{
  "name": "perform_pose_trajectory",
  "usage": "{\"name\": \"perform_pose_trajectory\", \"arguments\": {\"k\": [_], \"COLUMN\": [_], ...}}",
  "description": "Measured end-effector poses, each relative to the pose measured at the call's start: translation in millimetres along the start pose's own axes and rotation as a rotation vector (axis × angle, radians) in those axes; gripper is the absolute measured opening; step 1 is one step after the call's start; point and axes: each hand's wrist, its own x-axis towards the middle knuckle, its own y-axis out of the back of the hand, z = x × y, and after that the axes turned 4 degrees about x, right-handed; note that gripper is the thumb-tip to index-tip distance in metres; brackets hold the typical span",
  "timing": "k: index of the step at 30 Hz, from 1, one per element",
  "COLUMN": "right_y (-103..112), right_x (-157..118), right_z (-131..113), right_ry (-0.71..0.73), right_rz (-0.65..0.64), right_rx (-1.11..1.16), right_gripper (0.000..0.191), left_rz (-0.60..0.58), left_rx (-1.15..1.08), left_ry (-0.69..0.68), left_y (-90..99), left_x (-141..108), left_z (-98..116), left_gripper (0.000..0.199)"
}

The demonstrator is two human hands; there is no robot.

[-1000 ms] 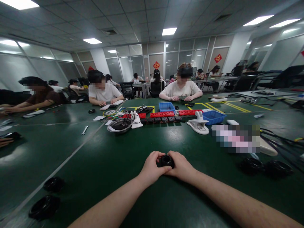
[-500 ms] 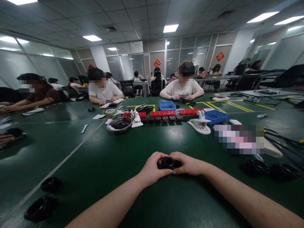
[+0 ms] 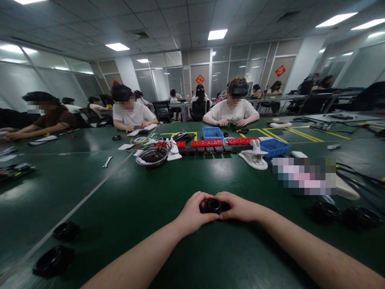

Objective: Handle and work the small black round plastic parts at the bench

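Note:
Between my two hands is a black ring-shaped part [image 3: 213, 205] with a round opening facing me, near the middle front of the green table. My left hand [image 3: 194, 212] curls round its left side, thumb along the near edge. My right hand [image 3: 237, 206] closes on its right side, and the two thumbs meet in front. Its far side is hidden by my fingers. Similar black rings lie apart from my hands: one ring [image 3: 66, 231] and a larger ring [image 3: 53, 261] at the left, and two more rings [image 3: 325, 211] at the right.
Across the table stand a metal bowl [image 3: 138, 161] with dark contents, red and black socket strips [image 3: 207, 143], blue trays [image 3: 274, 148] and a white clip stand [image 3: 255, 161]. A wrench [image 3: 107, 162] lies left. Cables run at the right edge. Several people sit working opposite.
My hands and the black ring part stay nearly still. At the far left edge, another person's hand has gone from view, showing items on the table there. The view has shifted very slightly.

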Motion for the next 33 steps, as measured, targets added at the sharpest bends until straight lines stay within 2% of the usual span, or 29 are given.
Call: {"name": "perform_pose_trajectory", "arguments": {"k": [6, 9, 11, 15, 18, 22, 26, 29, 33], "right_y": [0.8, -4.0, -11.5, -31.3, -40.7, -40.1, -28.3, -17.8, -9.3], "right_x": [0.7, 1.3, 3.1, 9.4, 12.5, 10.2, 4.1, 0.5, -0.9], "right_z": [0.6, 2.6, 4.0, 1.9, -3.5, -7.2, -4.5, -2.9, -2.1], "right_ry": [-0.015, -0.077, -0.148, -0.267, -0.298, -0.279, -0.136, -0.062, -0.028], "right_rz": [0.014, 0.049, 0.127, 0.388, 0.48, 0.45, 0.325, 0.222, 0.162], "right_rx": [0.025, 0.057, 0.037, -0.171, -0.329, -0.354, -0.248, -0.17, -0.093], "right_gripper": [0.028, 0.027, 0.027, 0.028, 0.021, 0.027, 0.044, 0.043, 0.041], "left_rz": [0.007, 0.046, 0.11, 0.25, 0.31, 0.255, 0.139, 0.089, 0.036], "left_rx": [0.002, -0.001, 0.004, 0.051, 0.068, 0.031, -0.002, -0.02, -0.015], "left_ry": [-0.01, 0.033, 0.076, 0.142, 0.151, 0.116, 0.051, 0.028, -0.008], "left_y": [0.0, -3.7, -7.7, -14.8, -16.3, -12.7, -7.0, -3.5, -0.2], "left_x": [-0.6, -1.1, -1.2, -0.1, 1.2, 2.2, 2.7, 2.9, 2.6], "left_z": [1.6, 1.6, 0.9, -0.9, -2.0, -5.7, -11.2, -11.8, -7.6], "left_gripper": [0.038, 0.04, 0.04, 0.035, 0.033, 0.034, 0.037, 0.039, 0.039]}}
